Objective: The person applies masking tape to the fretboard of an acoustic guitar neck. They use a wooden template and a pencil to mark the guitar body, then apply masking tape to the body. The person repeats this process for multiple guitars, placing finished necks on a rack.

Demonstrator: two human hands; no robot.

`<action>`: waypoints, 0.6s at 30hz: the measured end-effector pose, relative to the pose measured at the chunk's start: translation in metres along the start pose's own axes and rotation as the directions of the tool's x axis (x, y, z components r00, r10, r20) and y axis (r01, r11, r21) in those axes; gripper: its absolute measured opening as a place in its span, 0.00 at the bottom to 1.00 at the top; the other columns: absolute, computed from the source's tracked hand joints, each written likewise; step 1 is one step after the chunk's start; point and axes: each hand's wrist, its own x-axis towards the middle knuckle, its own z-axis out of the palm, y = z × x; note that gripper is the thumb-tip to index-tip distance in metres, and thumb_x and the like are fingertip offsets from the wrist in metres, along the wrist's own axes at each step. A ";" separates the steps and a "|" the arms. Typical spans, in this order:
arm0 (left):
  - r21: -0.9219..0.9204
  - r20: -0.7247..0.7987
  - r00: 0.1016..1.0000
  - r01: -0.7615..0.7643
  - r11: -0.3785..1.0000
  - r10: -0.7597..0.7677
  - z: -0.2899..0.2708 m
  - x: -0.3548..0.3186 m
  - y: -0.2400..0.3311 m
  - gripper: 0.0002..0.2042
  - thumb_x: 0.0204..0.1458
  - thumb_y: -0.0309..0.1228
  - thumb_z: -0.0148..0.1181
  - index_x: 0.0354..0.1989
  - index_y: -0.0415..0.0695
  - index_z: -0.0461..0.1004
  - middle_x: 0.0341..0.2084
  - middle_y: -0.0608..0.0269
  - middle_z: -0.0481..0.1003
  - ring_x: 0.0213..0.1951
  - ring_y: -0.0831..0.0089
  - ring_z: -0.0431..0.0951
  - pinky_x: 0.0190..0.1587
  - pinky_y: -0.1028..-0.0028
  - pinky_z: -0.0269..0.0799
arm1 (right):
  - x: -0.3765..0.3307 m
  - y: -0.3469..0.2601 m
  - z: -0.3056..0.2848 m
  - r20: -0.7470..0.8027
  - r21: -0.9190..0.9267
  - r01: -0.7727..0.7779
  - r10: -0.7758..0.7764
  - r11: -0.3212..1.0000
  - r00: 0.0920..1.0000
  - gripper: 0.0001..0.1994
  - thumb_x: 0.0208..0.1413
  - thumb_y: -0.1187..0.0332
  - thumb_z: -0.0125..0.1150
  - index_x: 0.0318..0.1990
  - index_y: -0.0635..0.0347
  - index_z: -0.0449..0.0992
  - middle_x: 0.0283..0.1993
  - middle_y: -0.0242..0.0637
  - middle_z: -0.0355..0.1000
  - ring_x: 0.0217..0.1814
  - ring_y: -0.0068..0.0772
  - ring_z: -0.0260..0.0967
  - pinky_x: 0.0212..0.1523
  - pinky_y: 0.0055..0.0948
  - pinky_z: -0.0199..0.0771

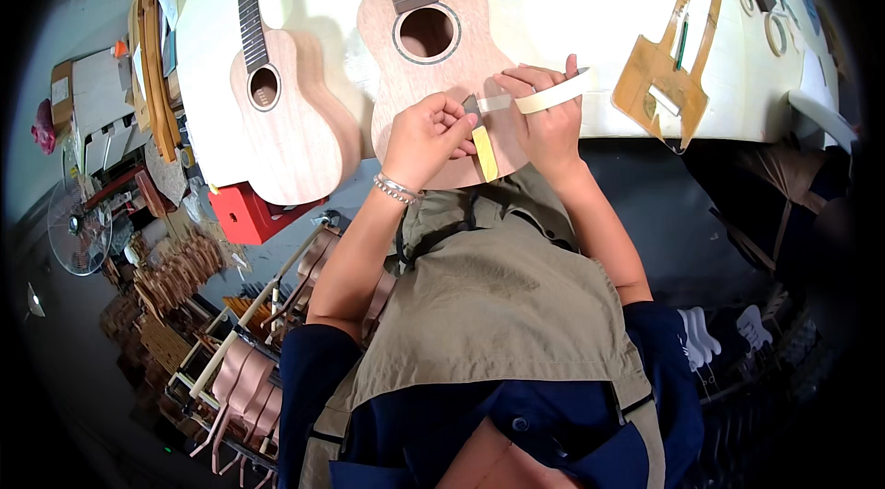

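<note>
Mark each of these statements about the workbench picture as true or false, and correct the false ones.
1. Two unfinished pale wooden ukulele-like instruments lie on the white bench. True: a smaller one on the left, a larger one in front of the person.
2. The right hand holds a roll of cream masking tape. True.
3. The left hand rests flat on the red box. False: it pinches the pulled-out end of the tape, with a yellow strip hanging by it.
4. The person wears a beaded bracelet on the left wrist. True.
5. The amber see-through template lies on the larger instrument. False: it lies on the bench to the right.
</note>
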 end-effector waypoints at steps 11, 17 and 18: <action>0.175 0.010 0.997 -0.077 0.982 0.076 -0.006 0.009 0.002 0.06 0.50 0.25 0.58 0.28 0.34 0.70 0.17 0.61 0.74 0.19 0.75 0.78 0.20 0.78 0.73 | -0.014 -0.083 -0.032 -0.008 0.456 0.575 -0.643 0.679 0.766 0.15 0.62 0.69 0.42 0.55 0.57 0.65 0.57 0.41 0.67 0.62 0.39 0.61 0.67 0.44 0.48; 0.182 -0.488 0.710 -0.487 0.854 0.508 -0.216 -0.009 -0.002 0.05 0.56 0.23 0.51 0.38 0.40 0.72 0.30 0.64 0.75 0.31 0.80 0.73 0.35 0.78 0.70 | 0.010 -0.119 0.021 -0.001 0.879 -0.128 0.270 0.460 0.963 0.25 0.50 0.87 0.49 0.56 0.61 0.57 0.50 0.44 0.71 0.59 0.41 0.65 0.69 0.45 0.39; 0.329 -0.528 0.605 -0.501 0.800 0.596 -0.273 -0.013 -0.014 0.06 0.56 0.26 0.52 0.40 0.38 0.72 0.29 0.65 0.75 0.30 0.80 0.73 0.34 0.79 0.70 | 0.014 -0.132 0.033 0.046 0.936 -0.179 0.398 0.302 0.916 0.29 0.51 0.87 0.50 0.60 0.58 0.51 0.50 0.43 0.70 0.59 0.40 0.65 0.68 0.43 0.45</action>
